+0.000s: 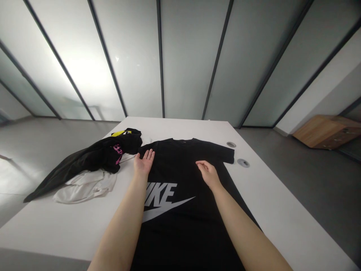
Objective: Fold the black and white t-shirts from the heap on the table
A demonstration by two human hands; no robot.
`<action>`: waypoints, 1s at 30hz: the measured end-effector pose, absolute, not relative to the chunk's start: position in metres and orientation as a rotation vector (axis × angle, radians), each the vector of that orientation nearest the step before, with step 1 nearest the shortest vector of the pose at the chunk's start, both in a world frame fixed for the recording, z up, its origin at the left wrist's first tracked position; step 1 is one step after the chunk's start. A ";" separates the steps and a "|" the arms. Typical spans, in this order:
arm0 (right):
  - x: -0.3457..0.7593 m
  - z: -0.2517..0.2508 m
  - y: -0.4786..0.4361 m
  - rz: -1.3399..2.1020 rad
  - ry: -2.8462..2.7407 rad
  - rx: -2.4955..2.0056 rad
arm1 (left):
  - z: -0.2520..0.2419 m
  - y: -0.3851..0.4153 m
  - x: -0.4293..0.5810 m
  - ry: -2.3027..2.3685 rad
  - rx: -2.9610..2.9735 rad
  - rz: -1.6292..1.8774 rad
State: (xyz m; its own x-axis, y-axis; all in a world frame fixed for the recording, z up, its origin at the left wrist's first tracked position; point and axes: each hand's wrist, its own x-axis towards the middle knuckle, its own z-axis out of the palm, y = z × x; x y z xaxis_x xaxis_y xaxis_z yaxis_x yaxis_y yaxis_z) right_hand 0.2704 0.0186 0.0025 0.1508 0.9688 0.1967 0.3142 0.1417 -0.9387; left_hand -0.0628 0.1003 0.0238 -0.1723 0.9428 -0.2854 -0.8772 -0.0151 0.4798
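On my feed, the white table (56,229) carries a crumpled black garment (84,162) on its left side, with pink lettering (118,154) on it and a yellow strip (120,133) showing at its far end. A rumpled white garment (86,186) lies partly under it. Toward the far right I can make out 2 round grommets (231,144) set into the tabletop. Off to the right, a low wooden cabinet (324,131) sits on the grey floor (310,180), and frosted glass panels (180,64) in dark frames run behind the table.

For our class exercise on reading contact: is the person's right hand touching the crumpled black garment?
Apart. The head view shows the right hand over the black Nike T-shirt, well across from the crumpled black garment.
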 end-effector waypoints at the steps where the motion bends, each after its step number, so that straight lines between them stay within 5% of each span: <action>1: 0.270 0.003 0.019 0.776 -1.375 -1.375 | 0.024 0.101 -0.064 0.665 0.141 1.619; 15: 0.269 0.003 0.019 0.768 -1.395 -1.355 | 0.022 0.098 -0.042 0.758 0.467 1.691; 23: 0.268 0.005 0.020 0.778 -1.374 -1.363 | 0.018 0.076 0.001 1.094 1.246 1.258; 30: 0.268 0.005 0.019 0.770 -1.390 -1.352 | 0.022 0.080 -0.032 1.622 1.360 1.744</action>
State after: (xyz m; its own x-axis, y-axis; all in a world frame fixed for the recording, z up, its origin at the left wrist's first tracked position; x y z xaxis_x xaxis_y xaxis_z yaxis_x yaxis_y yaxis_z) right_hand 0.2677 0.0195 0.0053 0.1337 0.9657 0.2224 0.3238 0.1695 -0.9308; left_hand -0.0321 0.0800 0.0225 -0.4489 0.8105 0.3763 0.3168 -0.2493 0.9151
